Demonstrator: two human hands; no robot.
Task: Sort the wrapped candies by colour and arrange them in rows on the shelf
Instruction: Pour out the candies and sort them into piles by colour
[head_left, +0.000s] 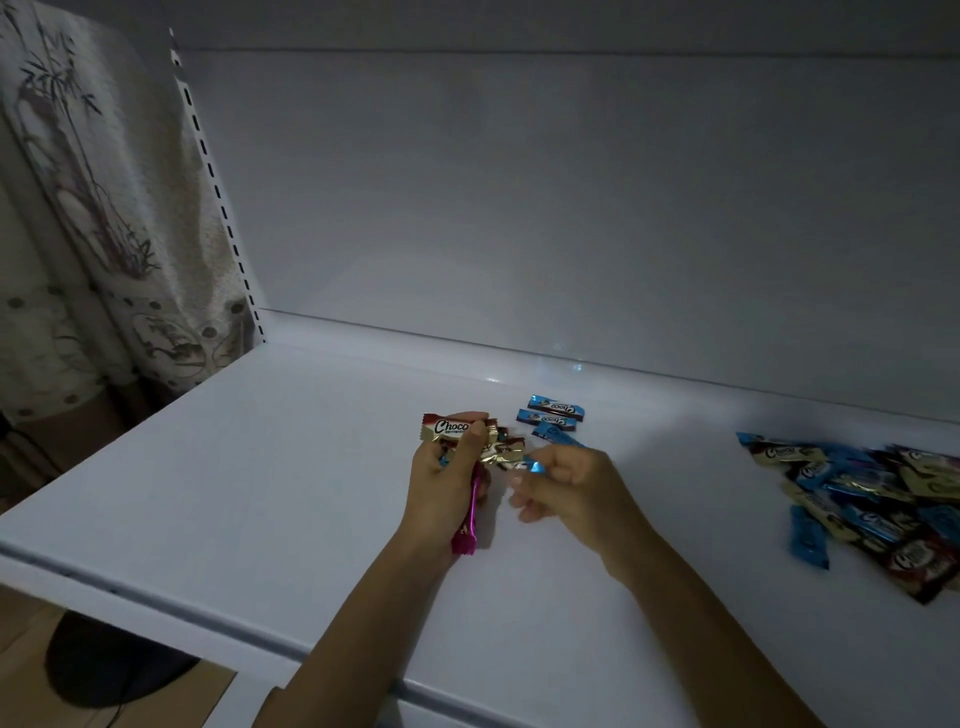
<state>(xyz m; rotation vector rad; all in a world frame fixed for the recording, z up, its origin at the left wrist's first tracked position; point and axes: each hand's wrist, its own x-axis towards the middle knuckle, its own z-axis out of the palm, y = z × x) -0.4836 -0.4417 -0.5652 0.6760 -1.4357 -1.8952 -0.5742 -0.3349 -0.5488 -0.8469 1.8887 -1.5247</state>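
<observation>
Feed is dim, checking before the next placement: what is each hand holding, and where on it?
The left hand grips a mixed bunch of candies around their middles; the right hand pinches a blue candy by one end.

Candies on the shelf (260, 467), both hands at its middle.
A short row of candies (556, 408) lay just behind the right hand (571, 483), which pinched one candy (535, 464); the left hand (447, 467) beside it held a bunch (457, 428); a heap (872, 488) lay far right.

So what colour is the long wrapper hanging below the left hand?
Magenta pink wrapper, clearest in the head view.
</observation>
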